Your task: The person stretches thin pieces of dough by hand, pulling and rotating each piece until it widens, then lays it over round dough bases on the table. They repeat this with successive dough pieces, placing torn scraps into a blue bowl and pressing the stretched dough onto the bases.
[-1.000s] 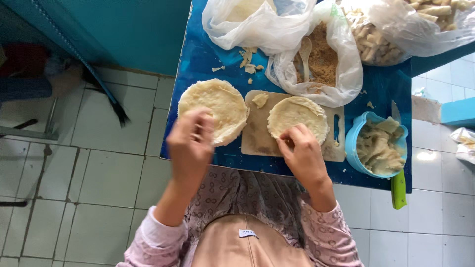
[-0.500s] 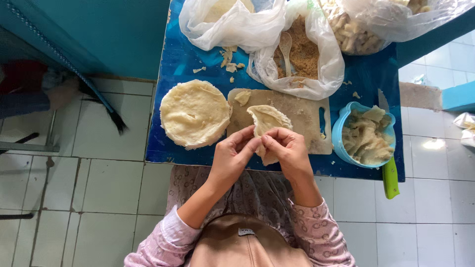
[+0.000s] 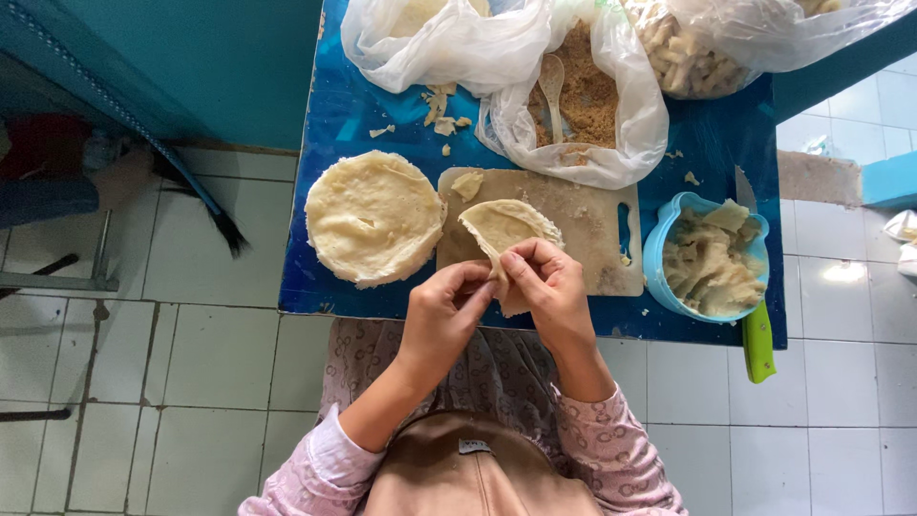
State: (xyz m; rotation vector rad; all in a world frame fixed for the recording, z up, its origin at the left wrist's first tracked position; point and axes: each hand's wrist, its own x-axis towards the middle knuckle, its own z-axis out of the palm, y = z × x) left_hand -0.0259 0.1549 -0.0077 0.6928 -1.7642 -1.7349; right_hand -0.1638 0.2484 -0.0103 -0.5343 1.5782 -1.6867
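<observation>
Blue table (image 3: 382, 124), both hands (image 3: 497, 296) pinching folded wrapper (image 3: 501, 229), long axis running away from person

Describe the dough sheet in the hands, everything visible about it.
The dough sheet is a thin, pale cream round that looks soft and floury, now folded over on itself into a rough cone or wedge. Its wide, curved edge points away from the person, over the wooden cutting board; its narrow end hangs toward the table's near edge. The left hand and right hand both pinch it along the fold near its lower half. Whether its far edge rests on the board cannot be told.
</observation>
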